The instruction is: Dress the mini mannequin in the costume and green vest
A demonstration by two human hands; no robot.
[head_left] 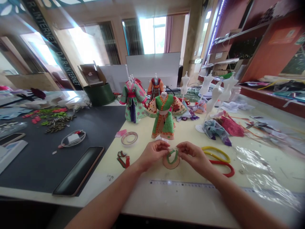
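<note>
My left hand [154, 152] and my right hand [193, 156] face each other low over the table, fingertips pinched. Between them they hold a small beige, rounded fabric piece [171, 164] with a green strip curving along its inner edge, one hand at each upper side. Just behind my hands stands a doll form in a green robe [168, 102] with patterned sleeves and a pale waistband. Beside my right hand lie a yellow loop [218, 154] and a red loop [225, 168] that look like scissor handles; any blades are hidden.
A clear ruler [171, 183] lies in front of my hands. To the left are a tape roll [129, 138], ribbon scraps [123, 160] and a phone [79, 170]. Plastic film [259, 168] lies right. Other dressed forms [132, 100] and bare white forms [213, 98] stand behind.
</note>
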